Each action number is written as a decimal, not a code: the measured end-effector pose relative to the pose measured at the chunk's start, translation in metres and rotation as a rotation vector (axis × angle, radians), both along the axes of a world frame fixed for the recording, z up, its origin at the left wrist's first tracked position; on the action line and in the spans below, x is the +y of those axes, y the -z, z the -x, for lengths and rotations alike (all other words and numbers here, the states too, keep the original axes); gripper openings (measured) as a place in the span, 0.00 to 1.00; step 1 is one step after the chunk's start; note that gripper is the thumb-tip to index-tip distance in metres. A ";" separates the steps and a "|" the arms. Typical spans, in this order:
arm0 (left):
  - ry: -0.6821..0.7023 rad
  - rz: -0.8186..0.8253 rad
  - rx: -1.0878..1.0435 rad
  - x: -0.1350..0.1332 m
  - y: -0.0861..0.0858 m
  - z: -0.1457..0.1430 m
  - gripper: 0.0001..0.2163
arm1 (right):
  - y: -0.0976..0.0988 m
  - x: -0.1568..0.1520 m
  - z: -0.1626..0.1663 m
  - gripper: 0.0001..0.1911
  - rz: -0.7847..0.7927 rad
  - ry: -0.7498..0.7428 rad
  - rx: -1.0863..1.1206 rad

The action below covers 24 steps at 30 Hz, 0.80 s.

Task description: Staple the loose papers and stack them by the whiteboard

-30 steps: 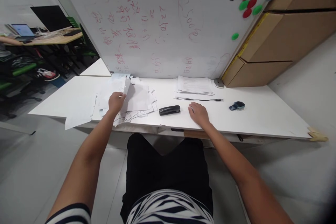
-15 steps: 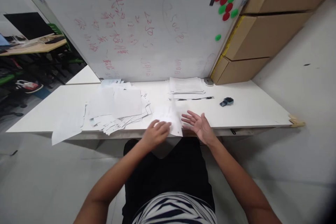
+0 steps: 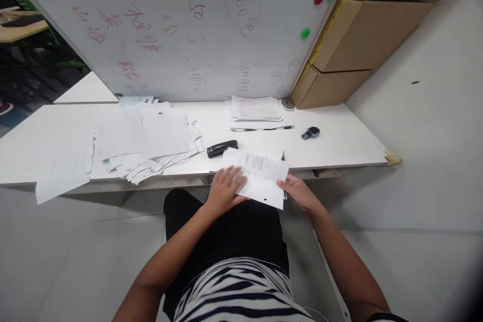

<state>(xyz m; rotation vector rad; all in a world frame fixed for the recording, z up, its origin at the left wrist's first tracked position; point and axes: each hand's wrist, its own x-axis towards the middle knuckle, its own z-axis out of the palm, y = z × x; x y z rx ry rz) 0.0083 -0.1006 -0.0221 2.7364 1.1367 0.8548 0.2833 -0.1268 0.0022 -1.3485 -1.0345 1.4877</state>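
Observation:
A printed sheet of paper, with a dark hole near its lower edge, juts over the front edge of the table. More paper edges show beneath its right side. My left hand holds the left part, fingers on top and thumb along the lower edge. At the right edge, my right hand pinches the paper with the thumb on top and the other fingers underneath. Just behind the paper lies a black stapler, its right end close to the sheet's upper left corner.
Loose papers spread over the table's left side, one sheet overhanging the front. At the back are a paper stack, a thin dark strip and a watch. A whiteboard and cardboard boxes stand behind.
The paper, blurred and raised before, now lies flatter and turned. My right hand, open beside it earlier, has closed on its right edge. The stapler has come into sight. The view has tilted down.

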 end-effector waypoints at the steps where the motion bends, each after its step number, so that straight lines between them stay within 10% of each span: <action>1: -0.066 0.039 -0.094 0.000 -0.004 0.003 0.29 | -0.002 0.001 -0.001 0.22 -0.021 -0.003 -0.028; 10: -0.208 0.657 -0.790 0.031 -0.055 0.029 0.26 | -0.035 0.040 0.010 0.23 -0.292 0.061 -0.237; 19: -0.299 0.265 -0.493 0.054 -0.037 0.051 0.17 | -0.022 0.076 0.051 0.22 -0.408 -0.053 -0.473; 24: -0.327 0.410 -0.651 0.053 -0.024 0.049 0.18 | -0.018 0.080 0.057 0.23 -0.332 -0.136 -0.440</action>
